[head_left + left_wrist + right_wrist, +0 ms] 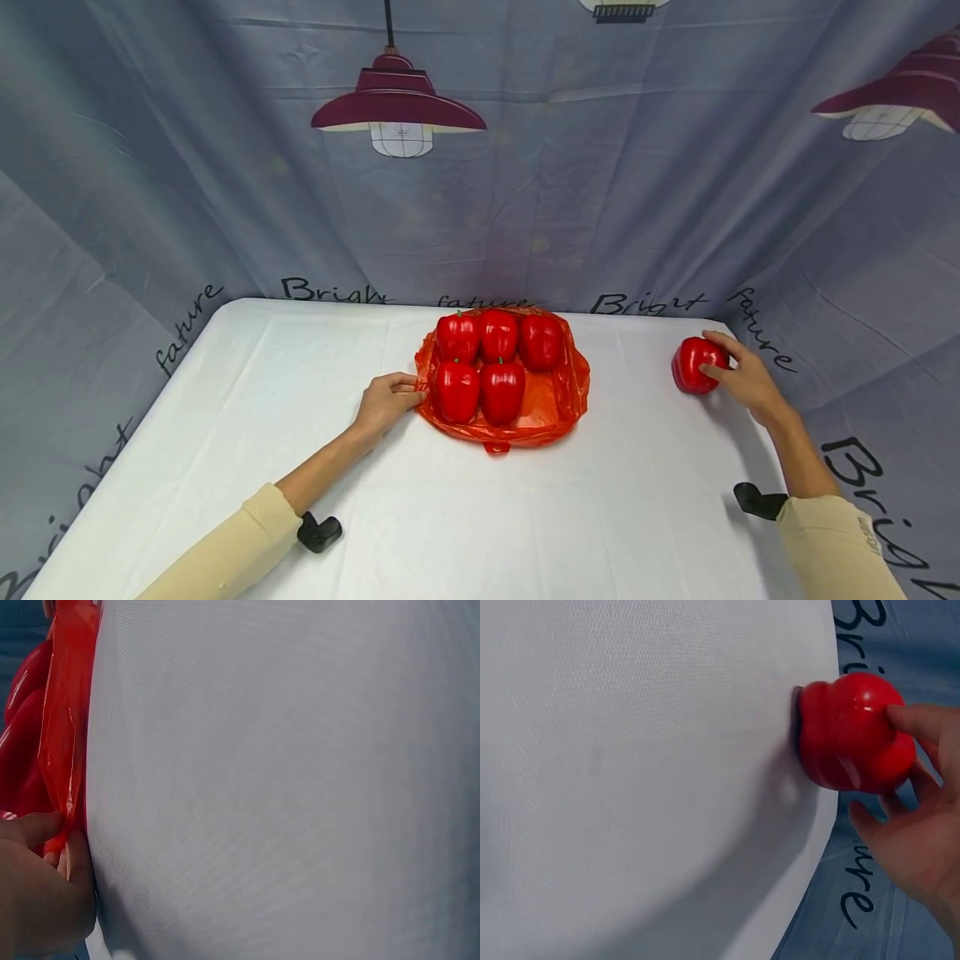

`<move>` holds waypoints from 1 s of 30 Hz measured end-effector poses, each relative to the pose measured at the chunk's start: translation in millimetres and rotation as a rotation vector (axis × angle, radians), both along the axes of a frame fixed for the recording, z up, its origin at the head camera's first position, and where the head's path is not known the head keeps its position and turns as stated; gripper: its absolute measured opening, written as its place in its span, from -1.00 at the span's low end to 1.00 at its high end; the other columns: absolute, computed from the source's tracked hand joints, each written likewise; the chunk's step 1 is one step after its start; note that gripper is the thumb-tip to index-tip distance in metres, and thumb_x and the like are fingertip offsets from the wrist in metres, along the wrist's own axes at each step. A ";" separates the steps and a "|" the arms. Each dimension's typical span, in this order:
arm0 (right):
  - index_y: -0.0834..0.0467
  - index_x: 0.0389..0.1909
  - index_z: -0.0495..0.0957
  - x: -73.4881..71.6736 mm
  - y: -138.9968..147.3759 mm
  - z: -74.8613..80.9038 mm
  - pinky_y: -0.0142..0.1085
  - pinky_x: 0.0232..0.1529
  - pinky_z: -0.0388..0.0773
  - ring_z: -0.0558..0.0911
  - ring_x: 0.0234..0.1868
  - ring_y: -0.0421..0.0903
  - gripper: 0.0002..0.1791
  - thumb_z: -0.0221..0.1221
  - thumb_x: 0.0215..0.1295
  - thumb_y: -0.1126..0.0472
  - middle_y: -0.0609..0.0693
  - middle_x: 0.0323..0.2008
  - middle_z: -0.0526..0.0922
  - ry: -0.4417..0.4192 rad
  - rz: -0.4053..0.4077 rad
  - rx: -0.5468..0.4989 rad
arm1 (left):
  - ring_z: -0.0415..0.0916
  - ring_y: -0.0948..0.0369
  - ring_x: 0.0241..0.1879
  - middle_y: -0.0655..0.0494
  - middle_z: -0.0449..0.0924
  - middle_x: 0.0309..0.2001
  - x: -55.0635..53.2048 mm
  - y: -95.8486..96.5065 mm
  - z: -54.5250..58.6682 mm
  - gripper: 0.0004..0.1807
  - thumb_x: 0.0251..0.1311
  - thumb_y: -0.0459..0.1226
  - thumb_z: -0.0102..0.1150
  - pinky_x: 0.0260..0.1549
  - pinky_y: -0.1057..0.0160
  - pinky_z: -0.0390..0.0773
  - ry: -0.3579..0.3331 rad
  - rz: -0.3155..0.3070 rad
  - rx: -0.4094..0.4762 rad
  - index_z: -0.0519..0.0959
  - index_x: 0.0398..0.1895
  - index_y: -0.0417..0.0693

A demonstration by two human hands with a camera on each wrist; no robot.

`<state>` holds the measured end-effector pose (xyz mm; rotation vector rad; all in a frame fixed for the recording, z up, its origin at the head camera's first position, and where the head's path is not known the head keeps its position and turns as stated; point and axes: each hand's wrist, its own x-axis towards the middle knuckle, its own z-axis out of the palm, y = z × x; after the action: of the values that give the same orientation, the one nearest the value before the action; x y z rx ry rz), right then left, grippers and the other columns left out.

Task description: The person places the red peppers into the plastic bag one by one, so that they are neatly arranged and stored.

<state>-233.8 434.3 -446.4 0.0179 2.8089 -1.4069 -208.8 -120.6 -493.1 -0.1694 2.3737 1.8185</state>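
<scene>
Near the table's right edge, my right hand (pixel 750 382) holds a red bell pepper (pixel 691 367) between thumb and fingers. The right wrist view shows this glossy bell pepper (pixel 847 735) close to the white surface; whether it touches is unclear. At the middle back of the table lies a red plastic bag (pixel 543 408), its mouth spread wide and its rim rolled. Several red bell peppers (pixel 501 392) sit inside in two rows, with a bare patch at the front right. My left hand (pixel 386 406) pinches the bag's left rim, and the left wrist view shows thumb and fingers on the plastic (pixel 67 750).
A white cloth covers the table (pixel 570 525). Grey-blue curtain (pixel 525 208) with printed lamps and lettering hangs behind and along both sides. Each forearm carries a black wrist mount, one by the left sleeve (pixel 318 533) and one by the right sleeve (pixel 759 502).
</scene>
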 end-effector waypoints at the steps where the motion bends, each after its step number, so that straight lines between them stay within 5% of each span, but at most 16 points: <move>1: 0.34 0.49 0.05 0.1 0.7 -1.1 0.45 0.22 0.11 -0.07 0.42 0.52 -0.33 0.06 0.48 0.28 0.48 0.47 -0.07 0.001 -0.003 -0.002 | 0.64 0.21 -0.28 0.01 0.71 -0.28 -0.2 0.3 -0.2 -0.73 0.20 -0.39 0.33 -0.28 0.35 0.62 -0.001 -0.001 -0.001 0.63 -0.06 -0.34; 10: 0.28 0.53 -0.01 0.4 1.5 -3.2 0.43 0.20 0.19 0.05 0.35 0.51 -0.28 0.07 0.49 0.21 0.52 0.43 -0.03 -0.033 -0.005 -0.001 | 0.63 0.21 -0.29 0.01 0.70 -0.29 0.6 0.9 1.1 -0.74 0.21 -0.39 0.32 -0.27 0.37 0.61 -0.008 0.004 -0.002 0.63 -0.06 -0.33; 17: 0.31 0.49 0.07 1.4 3.5 -3.8 0.10 0.03 0.44 0.15 0.28 0.49 -0.31 0.11 0.47 0.22 0.52 0.37 0.05 -0.013 -0.018 0.059 | 0.63 0.22 -0.29 0.02 0.70 -0.29 0.4 0.6 0.3 -0.74 0.20 -0.39 0.32 -0.27 0.35 0.62 0.003 -0.002 -0.007 0.63 -0.06 -0.33; 22: 0.32 0.47 0.12 3.6 3.6 -3.1 0.15 -0.01 0.46 0.16 0.24 0.50 -0.31 0.15 0.45 0.20 0.52 0.34 0.07 0.004 -0.037 0.095 | 0.63 0.22 -0.29 0.02 0.70 -0.30 0.5 0.7 0.3 -0.74 0.19 -0.40 0.33 -0.28 0.35 0.62 0.003 -0.003 -0.008 0.63 -0.06 -0.32; 30: 0.29 0.46 0.18 8.8 -16.0 12.5 -0.60 -0.29 0.42 0.18 0.25 0.47 -0.31 0.21 0.40 0.23 0.44 0.36 0.13 0.091 0.016 0.063 | 0.63 0.22 -0.30 0.02 0.70 -0.29 -0.1 0.2 -1.0 -0.74 0.20 -0.40 0.32 -0.28 0.36 0.62 0.003 -0.001 -0.005 0.63 -0.06 -0.32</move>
<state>-225.0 418.3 -433.9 -0.0696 2.9180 -1.3496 -208.9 -120.3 -494.1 -0.1658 2.3804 1.8130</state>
